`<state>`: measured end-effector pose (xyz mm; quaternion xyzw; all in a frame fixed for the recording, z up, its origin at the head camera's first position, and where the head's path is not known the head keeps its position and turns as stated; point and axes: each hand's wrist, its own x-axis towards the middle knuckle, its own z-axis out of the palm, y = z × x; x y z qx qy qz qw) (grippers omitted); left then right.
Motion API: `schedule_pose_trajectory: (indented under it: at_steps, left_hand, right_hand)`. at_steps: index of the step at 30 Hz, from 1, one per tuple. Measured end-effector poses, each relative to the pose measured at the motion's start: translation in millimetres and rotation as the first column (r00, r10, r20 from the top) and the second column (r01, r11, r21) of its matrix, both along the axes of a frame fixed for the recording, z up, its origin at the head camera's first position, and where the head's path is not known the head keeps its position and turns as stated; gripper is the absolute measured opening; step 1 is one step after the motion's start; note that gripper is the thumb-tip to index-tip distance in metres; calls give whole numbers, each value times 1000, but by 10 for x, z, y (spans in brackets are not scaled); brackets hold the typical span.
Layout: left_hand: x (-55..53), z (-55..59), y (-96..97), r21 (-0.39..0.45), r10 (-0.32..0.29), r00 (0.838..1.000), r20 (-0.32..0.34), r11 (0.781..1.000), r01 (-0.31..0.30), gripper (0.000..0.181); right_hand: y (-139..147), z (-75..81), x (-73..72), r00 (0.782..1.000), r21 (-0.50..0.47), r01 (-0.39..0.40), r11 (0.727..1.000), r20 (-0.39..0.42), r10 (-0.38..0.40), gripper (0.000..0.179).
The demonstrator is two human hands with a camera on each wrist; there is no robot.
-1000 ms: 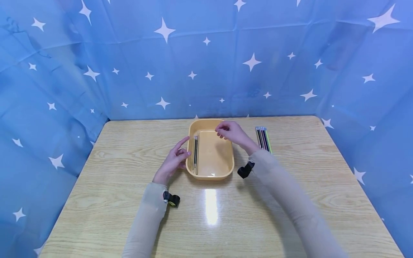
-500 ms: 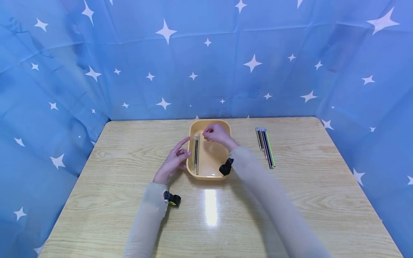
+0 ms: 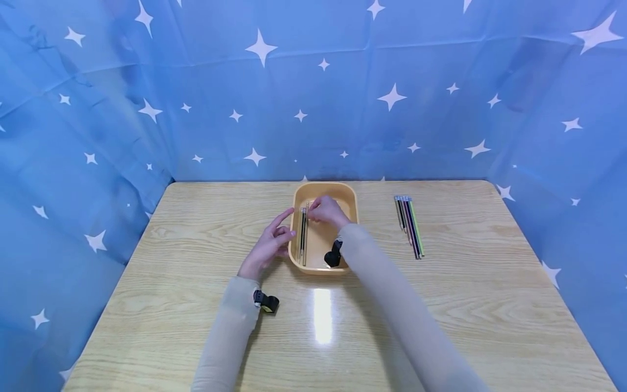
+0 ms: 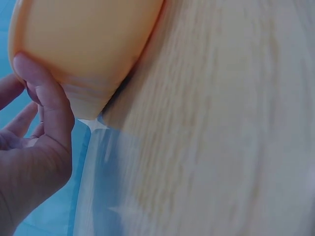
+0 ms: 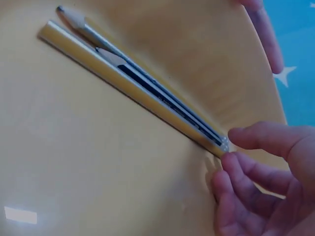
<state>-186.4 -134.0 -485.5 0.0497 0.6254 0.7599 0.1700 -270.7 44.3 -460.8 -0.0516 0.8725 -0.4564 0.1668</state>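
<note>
A yellow plastic tray point(image 3: 318, 270) lies on the table. Along its left side are three pencils: a gold one with a flat far end point(image 5: 128, 88), a black-and-white striped one point(image 5: 170, 104) and a sharpened gold one point(image 5: 93, 34). My right hand point(image 3: 329, 211) reaches into the tray at their back ends. In the right wrist view its thumb and forefinger stand slightly apart, the tips beside or touching the pencil ends. Outside the tray's left wall, my left hand point(image 3: 266, 246) rests thumb and forefinger against the rim; its other fingers are partly hidden.
To the right of the tray, a bunch of several pencils point(image 3: 411, 226), dark ones and a lime-green one among them, lies on the wooden table point(image 3: 470, 305). A blue curtain with white stars point(image 3: 338, 92) hangs behind and at both sides.
My right hand has moved left from above the tray's right rim, then down to the pencil ends inside. The left hand keeps its place at the rim. The head view has shifted slightly.
</note>
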Motion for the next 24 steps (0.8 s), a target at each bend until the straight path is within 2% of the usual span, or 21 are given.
schedule_pose_trajectory:
  at_steps: [4, 11, 24]
  left_hand:
    - [-2, -6, 1, 6, -3, 1000, 1, 1000, 3, 58]
    - [-2, -5, 9, 9, -8, 1000, 7, 1000, 8, 59]
    - [-8, -16, 1, 24, -8, 1000, 28, 1000, 7, 59]
  right_hand:
    - [-24, -30, -3, 999, 50, 34, 998, -23, -33, 14]
    - [-53, -35, 10, 998, 229, 19, 973, -60, -5, 21]
    - [-58, -46, 8, 998, 220, 20, 975, -60, -7, 17]
